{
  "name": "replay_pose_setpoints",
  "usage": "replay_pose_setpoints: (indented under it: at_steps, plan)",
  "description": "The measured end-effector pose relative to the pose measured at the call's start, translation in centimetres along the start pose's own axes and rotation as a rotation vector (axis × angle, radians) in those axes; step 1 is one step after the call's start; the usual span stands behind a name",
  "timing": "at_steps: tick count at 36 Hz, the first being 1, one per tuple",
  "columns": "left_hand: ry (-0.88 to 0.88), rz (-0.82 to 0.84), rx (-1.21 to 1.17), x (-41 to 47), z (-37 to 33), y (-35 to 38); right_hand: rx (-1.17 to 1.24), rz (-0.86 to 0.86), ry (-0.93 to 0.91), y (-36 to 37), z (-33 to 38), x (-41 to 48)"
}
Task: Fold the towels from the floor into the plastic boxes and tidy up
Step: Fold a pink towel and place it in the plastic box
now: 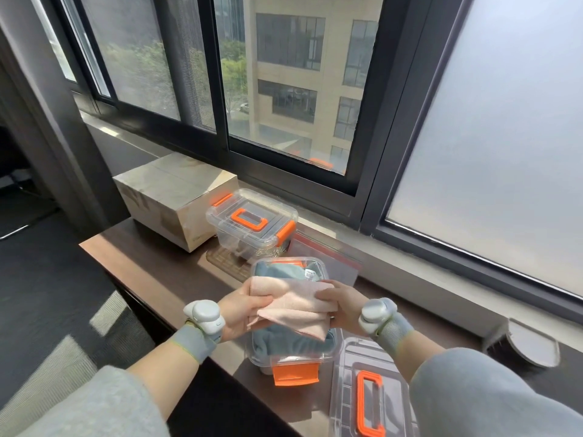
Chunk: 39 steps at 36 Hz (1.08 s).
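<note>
A folded pink towel (296, 305) hangs just above an open clear plastic box (318, 357) on the dark wooden ledge. My left hand (244, 310) grips the towel's left end. At its right end my right hand (342, 305) holds it with curled fingers. A blue-grey towel (284, 343) lies inside the box under the pink one. The box's orange latch (295, 375) hangs open at its near side. Its lid (369, 395), clear with an orange handle, lies flat to the right.
A second clear box (252, 223) with an orange handle stands closed behind the open one. A cardboard box (176, 197) sits left of it. A round grey object (530, 342) rests at the far right of the ledge (151, 269). The window frame runs along the back.
</note>
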State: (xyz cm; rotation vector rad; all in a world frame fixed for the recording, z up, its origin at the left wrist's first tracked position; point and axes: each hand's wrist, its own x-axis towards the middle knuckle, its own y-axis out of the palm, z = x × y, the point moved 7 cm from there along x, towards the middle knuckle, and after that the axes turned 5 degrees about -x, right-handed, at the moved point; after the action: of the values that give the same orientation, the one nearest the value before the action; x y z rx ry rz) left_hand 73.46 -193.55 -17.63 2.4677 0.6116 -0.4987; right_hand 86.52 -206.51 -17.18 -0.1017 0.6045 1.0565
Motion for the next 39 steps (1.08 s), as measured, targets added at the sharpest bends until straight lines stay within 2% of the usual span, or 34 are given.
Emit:
replay_pose_setpoints:
  at_steps: [9,13,19,21,23,26,28,31,39]
  plan:
    - [0.012,0.016,-0.046,-0.1,0.3,-1.3,-0.019,0.203,0.021,1.0,-0.8,-0.3]
    - [-0.047,0.053,-0.079,-0.5,0.8,-1.4,0.018,0.129,-0.097,0.4,-0.2,0.3]
    - [-0.292,0.217,-0.234,-1.8,0.9,-0.2,0.025,-0.009,-0.274,-0.4,0.4,1.0]
    - [-0.324,0.242,-0.103,-2.2,0.9,0.6,-0.064,-0.047,-0.323,-0.5,0.5,1.1]
    - [-0.305,0.177,0.187,-1.7,1.1,0.6,-0.160,-0.085,-0.362,-0.4,0.8,1.0]
    - [-0.139,0.010,0.676,-0.4,-0.6,-0.2,-0.312,-0.139,-0.379,-0.4,1.2,0.7]
    - [-0.012,-0.063,0.905,0.2,-2.7,-0.6,-0.469,-0.127,-0.340,-0.4,1.4,0.5]
    - [0.051,-0.067,1.074,1.1,-4.3,-0.5,-0.698,-0.075,-0.291,-0.1,2.1,0.3]
    - [0.197,-0.095,1.276,4.7,-6.1,0.6,-0.900,-0.296,-0.344,-1.2,5.1,2.5]
